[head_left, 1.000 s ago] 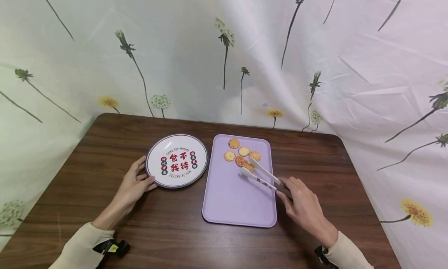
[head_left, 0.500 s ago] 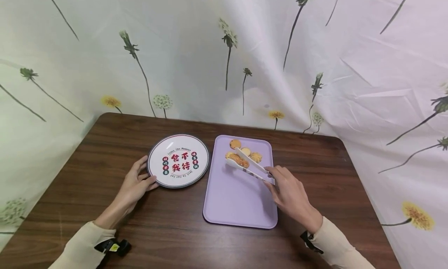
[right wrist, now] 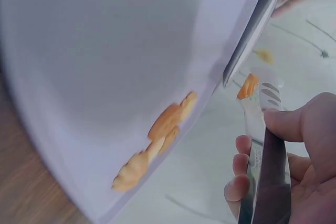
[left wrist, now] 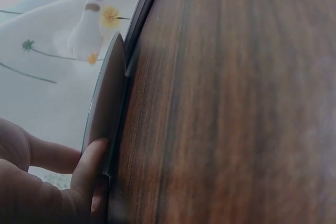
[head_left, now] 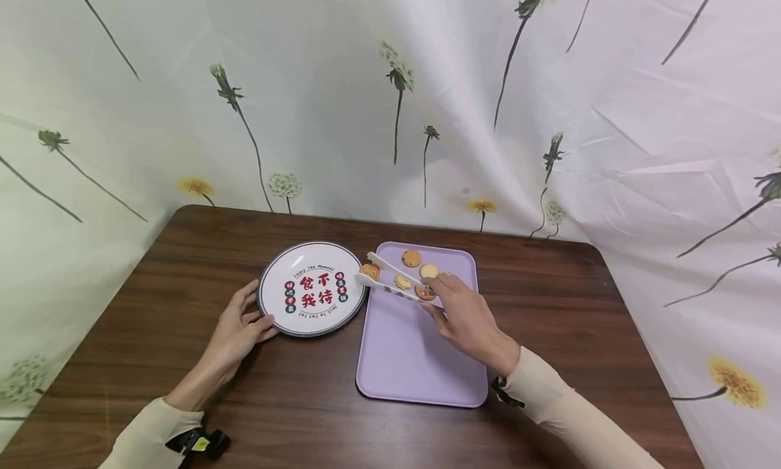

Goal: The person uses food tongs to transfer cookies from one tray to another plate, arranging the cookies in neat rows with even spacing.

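My left hand [head_left: 241,330] holds the near-left rim of a round white plate [head_left: 314,325] with red lettering and a dark edge. In the left wrist view, thumb and fingers pinch the plate's rim [left wrist: 102,98] from both sides. My right hand [head_left: 466,316] grips white-tipped tongs [head_left: 393,291]. A swirled cookie [head_left: 369,272] is pinched between their tips, raised near the plate's right edge; the right wrist view shows this cookie [right wrist: 248,86] off the tray. Under the tongs lies a lilac tray [head_left: 421,360], its several other cookies partly hidden by the hand.
On the tray sit a round dotted cookie [head_left: 411,257], a pale round cookie [head_left: 429,270], a pale fluted cookie [head_left: 402,282] and a pretzel-like cookie [head_left: 425,293]. The brown wooden table [head_left: 293,401] meets a flower-printed cloth [head_left: 342,116] behind.
My right hand has moved left with the tongs, which took hold of the swirled cookie and carried it from the tray's cookies toward the plate. The left hand stays at the plate's rim.
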Demonstrator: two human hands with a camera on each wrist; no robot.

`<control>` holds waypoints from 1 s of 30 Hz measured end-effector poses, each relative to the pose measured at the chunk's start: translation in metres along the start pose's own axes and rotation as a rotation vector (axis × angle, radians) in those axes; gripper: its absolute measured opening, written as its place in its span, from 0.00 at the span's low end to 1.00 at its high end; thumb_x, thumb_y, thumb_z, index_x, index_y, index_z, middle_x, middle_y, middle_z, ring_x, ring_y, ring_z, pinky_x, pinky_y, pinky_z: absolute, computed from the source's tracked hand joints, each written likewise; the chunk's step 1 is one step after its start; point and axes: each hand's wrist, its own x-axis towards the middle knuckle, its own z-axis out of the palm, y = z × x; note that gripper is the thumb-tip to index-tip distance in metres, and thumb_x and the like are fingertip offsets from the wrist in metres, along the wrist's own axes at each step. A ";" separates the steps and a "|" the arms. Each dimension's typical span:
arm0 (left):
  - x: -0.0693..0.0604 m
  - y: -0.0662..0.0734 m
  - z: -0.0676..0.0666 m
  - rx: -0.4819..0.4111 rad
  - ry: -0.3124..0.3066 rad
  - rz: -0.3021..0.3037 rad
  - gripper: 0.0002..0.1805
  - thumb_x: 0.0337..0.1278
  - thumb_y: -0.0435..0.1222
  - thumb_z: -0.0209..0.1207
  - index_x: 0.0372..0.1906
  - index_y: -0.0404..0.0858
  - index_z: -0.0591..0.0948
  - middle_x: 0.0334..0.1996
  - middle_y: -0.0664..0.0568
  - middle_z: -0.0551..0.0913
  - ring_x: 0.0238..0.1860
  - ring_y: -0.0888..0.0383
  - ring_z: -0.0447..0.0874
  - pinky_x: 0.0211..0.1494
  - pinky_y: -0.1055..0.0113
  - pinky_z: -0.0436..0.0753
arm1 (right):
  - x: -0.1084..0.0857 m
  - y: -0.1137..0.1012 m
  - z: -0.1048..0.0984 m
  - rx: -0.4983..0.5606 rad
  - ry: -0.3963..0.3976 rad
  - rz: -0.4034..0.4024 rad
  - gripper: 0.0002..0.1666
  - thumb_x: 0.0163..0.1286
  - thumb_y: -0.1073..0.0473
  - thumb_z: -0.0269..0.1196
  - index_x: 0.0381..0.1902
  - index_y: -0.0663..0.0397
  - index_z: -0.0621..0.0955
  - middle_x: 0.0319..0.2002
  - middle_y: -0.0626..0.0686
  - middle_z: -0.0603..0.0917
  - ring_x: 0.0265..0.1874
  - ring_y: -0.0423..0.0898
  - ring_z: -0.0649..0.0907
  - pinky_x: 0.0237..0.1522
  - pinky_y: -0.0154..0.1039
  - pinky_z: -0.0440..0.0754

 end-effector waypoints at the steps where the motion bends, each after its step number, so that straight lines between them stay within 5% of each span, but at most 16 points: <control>1: 0.000 0.000 0.000 -0.001 0.002 0.001 0.45 0.76 0.21 0.46 0.86 0.40 0.35 0.84 0.31 0.41 0.77 0.33 0.59 0.53 0.78 0.89 | 0.004 -0.002 0.003 0.006 -0.007 -0.008 0.23 0.69 0.56 0.72 0.60 0.52 0.83 0.46 0.49 0.88 0.47 0.46 0.85 0.40 0.45 0.90; 14: -0.002 -0.002 0.001 -0.007 0.023 0.007 0.45 0.77 0.22 0.46 0.86 0.41 0.36 0.83 0.31 0.44 0.76 0.34 0.61 0.54 0.76 0.89 | 0.046 -0.036 0.030 0.038 -0.095 -0.124 0.20 0.73 0.53 0.68 0.60 0.51 0.83 0.45 0.47 0.87 0.45 0.44 0.85 0.35 0.42 0.88; 30: -0.004 -0.002 0.002 -0.019 0.045 0.006 0.45 0.76 0.21 0.47 0.86 0.40 0.37 0.83 0.31 0.44 0.76 0.33 0.61 0.54 0.75 0.89 | 0.080 -0.061 0.059 0.014 -0.214 -0.145 0.22 0.74 0.53 0.67 0.63 0.52 0.81 0.50 0.47 0.85 0.48 0.45 0.84 0.38 0.42 0.89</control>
